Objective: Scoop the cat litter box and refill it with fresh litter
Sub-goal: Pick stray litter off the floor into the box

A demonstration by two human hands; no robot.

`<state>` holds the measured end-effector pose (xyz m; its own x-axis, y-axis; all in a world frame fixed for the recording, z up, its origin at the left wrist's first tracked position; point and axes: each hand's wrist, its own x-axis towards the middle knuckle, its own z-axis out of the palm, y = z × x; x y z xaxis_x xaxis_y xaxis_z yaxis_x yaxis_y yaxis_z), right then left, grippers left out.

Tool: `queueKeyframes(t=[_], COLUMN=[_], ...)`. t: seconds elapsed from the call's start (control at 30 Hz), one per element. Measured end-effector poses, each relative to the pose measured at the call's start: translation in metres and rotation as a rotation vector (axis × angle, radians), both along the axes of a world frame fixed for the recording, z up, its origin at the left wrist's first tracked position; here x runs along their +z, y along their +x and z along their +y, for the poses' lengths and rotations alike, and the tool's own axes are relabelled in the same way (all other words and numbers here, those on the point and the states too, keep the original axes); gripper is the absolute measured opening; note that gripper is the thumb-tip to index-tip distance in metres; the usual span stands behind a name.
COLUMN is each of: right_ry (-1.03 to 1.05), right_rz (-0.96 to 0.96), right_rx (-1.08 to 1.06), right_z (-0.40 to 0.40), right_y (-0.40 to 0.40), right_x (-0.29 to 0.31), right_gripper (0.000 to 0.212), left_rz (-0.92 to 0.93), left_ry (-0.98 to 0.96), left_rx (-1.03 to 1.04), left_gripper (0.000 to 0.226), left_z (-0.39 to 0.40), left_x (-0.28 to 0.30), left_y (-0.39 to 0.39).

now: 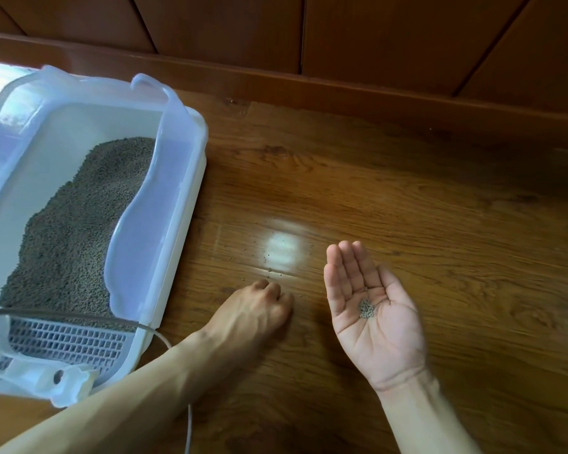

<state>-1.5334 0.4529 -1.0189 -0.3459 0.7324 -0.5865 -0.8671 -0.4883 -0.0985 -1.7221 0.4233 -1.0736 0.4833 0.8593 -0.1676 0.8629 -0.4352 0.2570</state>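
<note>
A: Head view: where is the litter box [184, 178]?
B: On the wooden floor [407, 198], at the left, with brown litter [79, 217] heaped inside.
A: And the right hand [371, 309]?
B: Palm up, fingers straight, a few pellets [366, 309] lying in it.
A: The left hand [259, 309]?
B: Knuckles up on the floor beside the box, fingers curled under; I cannot tell whether they pinch anything. Stray grains [269, 271] lie just ahead.

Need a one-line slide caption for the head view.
Left hand picks stray litter off the floor; right hand cups collected granules beside the litter box.
</note>
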Motion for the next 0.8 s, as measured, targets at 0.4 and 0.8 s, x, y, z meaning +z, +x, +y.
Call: queueKeyframes(t=[0.4,0.8], right_ry=[-0.033,-0.018], right_rz=[-0.071,0.004], right_rx=[0.048,-0.017], right_z=[-0.001,0.003], right_y=[-0.002,-0.002], right_x=[-0.005,0.003], right_gripper=[0.048,0.044], left_rz=[-0.641,-0.774], left_ry=[0.178,0.055], left_rx=[0.479,0.37], left_gripper=[0.013,0.042], left_z=[-0.003,-0.023], left_x=[0.082,0.088], left_y=[0.033,0.088])
